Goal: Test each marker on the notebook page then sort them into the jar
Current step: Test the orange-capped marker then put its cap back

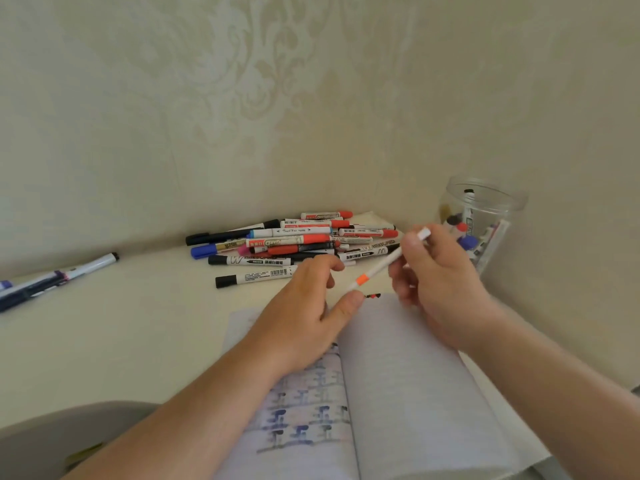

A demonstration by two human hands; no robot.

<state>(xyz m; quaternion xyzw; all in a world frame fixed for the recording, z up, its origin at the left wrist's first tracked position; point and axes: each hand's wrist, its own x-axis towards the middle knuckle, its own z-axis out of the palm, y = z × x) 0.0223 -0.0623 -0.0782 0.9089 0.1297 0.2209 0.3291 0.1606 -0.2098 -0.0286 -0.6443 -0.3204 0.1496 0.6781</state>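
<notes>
1. Cream patterned wallpaper backs a pale tabletop (pixel 138 323), where an open lined notebook (pixel 408 375) lies nearest the person, its left page covered in blurred blue and black marks.
2. At the top of the right page sits a small orange and dark test scribble (pixel 372 296).
3. A slim white marker with an orange band (pixel 388 263) is held above the notebook's top edge, its long axis running from lower left to upper right.
4. The right hand (pixel 436 282) grips the marker's upper part, fingers curled round the barrel, with the white end (pixel 424 233) poking out above them.
5. The left hand (pixel 308 306) meets the marker's lower end with thumb and fingertips; whether it is pinching a cap there I cannot tell, as the tip is hidden.
6. A clear plastic jar (pixel 485 220) stands upright at the right, against the wall, already holding several markers.
7. The jar lies up and to the right of both hands, and the right hand is clearly nearer; the marker's upper end already points roughly that way, so I judge a short reach would drop it in.
8. A loose pile of untested markers (pixel 294 240) lies beyond the notebook, behind the left hand.
9. A few more pens (pixel 52 277) lie far left.
</notes>
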